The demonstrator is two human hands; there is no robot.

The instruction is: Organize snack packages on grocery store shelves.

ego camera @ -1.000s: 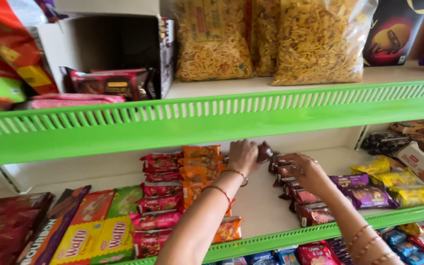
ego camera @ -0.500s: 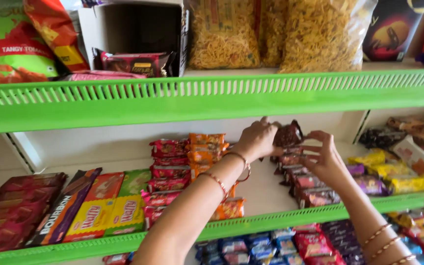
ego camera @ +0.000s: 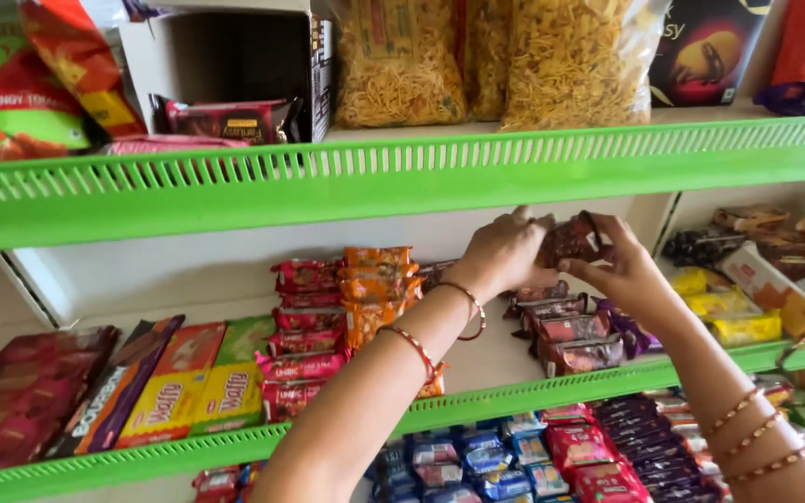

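Head view: both hands hold one dark brown snack packet [ego camera: 570, 239] above the middle shelf [ego camera: 514, 396]; left hand [ego camera: 505, 251] and right hand [ego camera: 621, 265] pinch it closed-fingered, not yet laid on the brown packet row [ego camera: 570, 328] below

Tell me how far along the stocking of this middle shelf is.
Looks done: red and orange packet stacks fill the shelf's middle, and a brown packet row lies below the hands. In hand: the left hand and right hand together hold one dark brown packet above that row. Left: that packet is not yet set down; bare white shelf shows beside the row.
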